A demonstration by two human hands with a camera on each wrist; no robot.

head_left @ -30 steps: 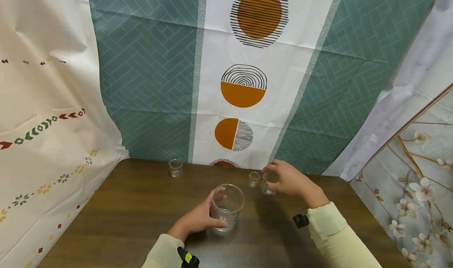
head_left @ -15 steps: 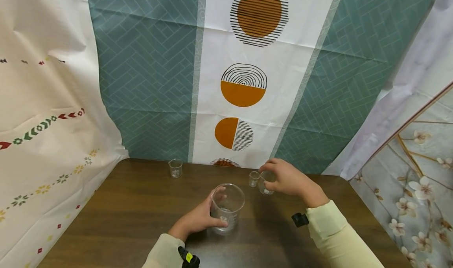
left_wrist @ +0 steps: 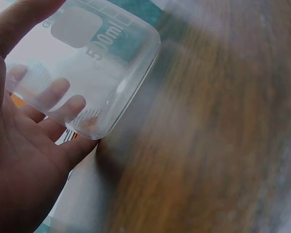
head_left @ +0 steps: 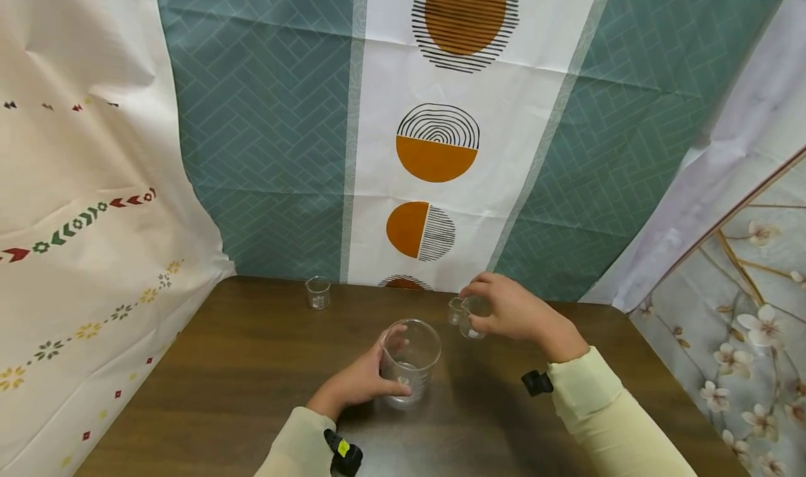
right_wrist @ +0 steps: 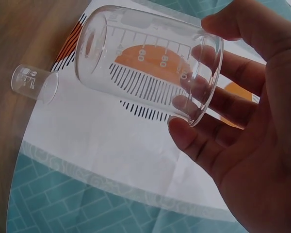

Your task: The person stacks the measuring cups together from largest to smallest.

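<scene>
Left hand (head_left: 355,380) grips a large beaker (head_left: 417,361), right hand (head_left: 519,312) a smaller beaker (right_wrist: 143,65) farther right, likely fragile, best held round the middle.

Leftward it goes: my right hand (head_left: 513,309) has brought the graduated beaker (head_left: 469,329) in towards the smallest beaker (head_left: 455,312)! A second ago, seen from my head, a sliver of gap showed between the two; half a second ago that gap was all but gone; and now mine overlaps the smallest beaker's right edge in that view. My gaze has dipped a touch too, so the smallest beaker sits slightly higher before me.
</scene>
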